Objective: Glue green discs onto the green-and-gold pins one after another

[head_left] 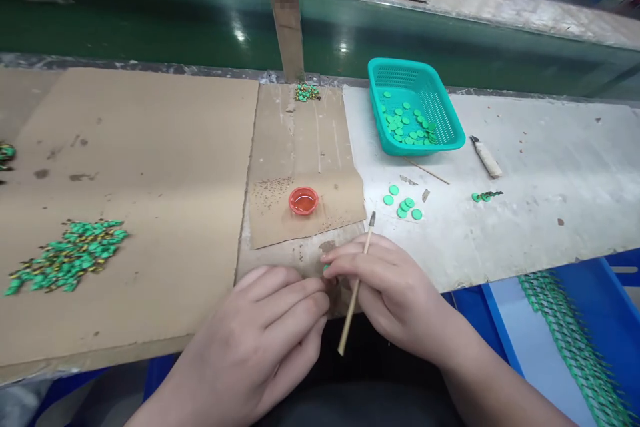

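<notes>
My right hand (393, 277) wedges a brush (356, 287), likely freeing fingertips (327, 258) for a green piece (327, 267); my left hand's (273, 327) hold is hidden.

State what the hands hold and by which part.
The right hand holds a stick around its middle and apparently a green piece, gripped part hidden; what the left hand holds is unclear.

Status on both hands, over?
Right hand: holding slim, dark-tipped wooden stick; small green piece at fingertips. Left hand: curled alongside. Shallow round red dish beyond both.
</notes>
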The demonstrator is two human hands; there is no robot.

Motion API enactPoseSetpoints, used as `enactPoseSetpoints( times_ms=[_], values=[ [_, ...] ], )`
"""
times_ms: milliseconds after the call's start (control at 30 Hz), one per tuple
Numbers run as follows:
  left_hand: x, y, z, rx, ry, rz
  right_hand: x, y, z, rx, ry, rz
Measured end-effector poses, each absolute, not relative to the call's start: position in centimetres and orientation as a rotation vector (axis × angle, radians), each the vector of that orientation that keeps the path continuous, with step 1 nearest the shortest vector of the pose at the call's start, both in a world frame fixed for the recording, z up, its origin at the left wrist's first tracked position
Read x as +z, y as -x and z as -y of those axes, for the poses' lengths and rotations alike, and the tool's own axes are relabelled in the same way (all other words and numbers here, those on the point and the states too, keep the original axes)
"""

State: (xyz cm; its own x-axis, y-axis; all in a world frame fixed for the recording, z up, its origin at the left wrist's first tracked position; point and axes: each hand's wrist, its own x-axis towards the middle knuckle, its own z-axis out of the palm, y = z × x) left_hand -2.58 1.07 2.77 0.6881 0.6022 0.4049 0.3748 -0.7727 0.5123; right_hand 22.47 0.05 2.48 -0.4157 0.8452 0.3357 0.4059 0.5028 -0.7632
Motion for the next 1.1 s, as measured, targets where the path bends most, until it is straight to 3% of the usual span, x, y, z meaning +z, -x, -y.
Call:
enactPoseSetpoints(
  times_ms=[233, 467, 900, 1100],
  values=[
    [3.3, 2.8, -0.7, 0.766, -2.413, -0.839, 2.3, -22.1, -0.3, 0.73, 1.103, 2.044],
    [4.0, 3.8, 1.1, 1.008, -2.061, -1.238, 1.6, -21.7, 1.1, 0.583, 1.136, 1.994],
    [3.7, 0.6, 0.8, 0.99, -1.637, -1.343, 3.2, -26.2, 1.5, 0.856, 1.142, 1.69],
    [3.9, 2.0, 1.6, 1.027, -1.611, -1.426, 4.0, -25.3, 0.3, 0.755, 1.137, 2.133]
  ],
)
